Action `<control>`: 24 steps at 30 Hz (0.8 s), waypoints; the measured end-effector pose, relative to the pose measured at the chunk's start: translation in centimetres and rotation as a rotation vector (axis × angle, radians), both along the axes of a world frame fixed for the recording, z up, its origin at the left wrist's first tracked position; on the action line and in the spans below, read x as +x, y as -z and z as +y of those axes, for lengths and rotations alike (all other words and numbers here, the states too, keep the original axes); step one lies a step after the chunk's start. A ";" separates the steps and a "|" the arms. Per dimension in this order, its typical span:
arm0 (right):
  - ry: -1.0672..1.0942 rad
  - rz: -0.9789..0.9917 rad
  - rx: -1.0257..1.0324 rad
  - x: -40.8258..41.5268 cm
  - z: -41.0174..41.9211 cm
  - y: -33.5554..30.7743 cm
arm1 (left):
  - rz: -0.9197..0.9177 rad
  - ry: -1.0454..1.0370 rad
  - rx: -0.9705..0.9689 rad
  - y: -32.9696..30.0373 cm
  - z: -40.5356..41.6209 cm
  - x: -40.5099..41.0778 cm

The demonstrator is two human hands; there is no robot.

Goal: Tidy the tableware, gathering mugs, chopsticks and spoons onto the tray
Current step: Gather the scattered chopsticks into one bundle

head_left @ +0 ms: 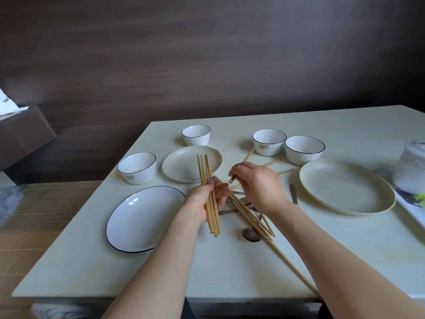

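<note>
Left hand (208, 203) palm-up gripping chopstick bundle (208, 194), right hand (255, 185) pinching one chopstick end (230, 180)

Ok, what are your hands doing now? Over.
Left hand holds chopstick bundle. Right hand pinching one chopstick end. Loose chopsticks crisscrossed over spoons.

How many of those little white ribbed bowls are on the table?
4. One bowl sits at the left by the white oval plate, one at the back, and two side by side at back right. None looks hidden.
</note>
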State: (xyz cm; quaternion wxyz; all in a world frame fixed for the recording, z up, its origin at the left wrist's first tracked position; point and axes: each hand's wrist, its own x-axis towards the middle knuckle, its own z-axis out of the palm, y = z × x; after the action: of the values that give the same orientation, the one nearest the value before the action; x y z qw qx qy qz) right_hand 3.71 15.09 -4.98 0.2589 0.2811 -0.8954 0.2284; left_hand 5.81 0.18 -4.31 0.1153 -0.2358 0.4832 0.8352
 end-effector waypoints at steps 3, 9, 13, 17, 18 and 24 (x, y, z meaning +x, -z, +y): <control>-0.096 0.036 -0.082 0.7 -0.4 -0.5 | 0.028 0.005 0.095 -0.2 -0.1 0.0; -0.260 -0.171 -0.178 1.5 -1.0 -0.5 | 0.032 -0.022 0.074 -0.3 -0.5 0.0; -0.295 -0.318 -0.167 1.9 -1.0 -0.2 | 0.056 0.019 0.056 -0.3 -0.7 -0.1; -0.295 -0.388 -0.088 2.3 -1.3 -0.3 | 0.078 0.017 0.170 -0.3 -0.6 -0.2; -0.302 -0.401 -0.079 2.4 -1.4 -0.3 | 0.086 0.012 0.183 -0.2 -0.6 -0.3; -0.257 -0.633 -0.377 3.0 -1.6 -1.5 | 0.074 -0.040 0.142 -0.3 -0.5 -0.3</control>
State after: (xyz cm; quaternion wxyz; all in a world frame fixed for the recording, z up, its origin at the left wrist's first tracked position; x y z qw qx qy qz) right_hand 6.69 13.53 -3.46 -0.0139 0.2541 -0.8309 0.4948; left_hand 5.53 -0.31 -3.99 0.0970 -0.2057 0.4220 0.8776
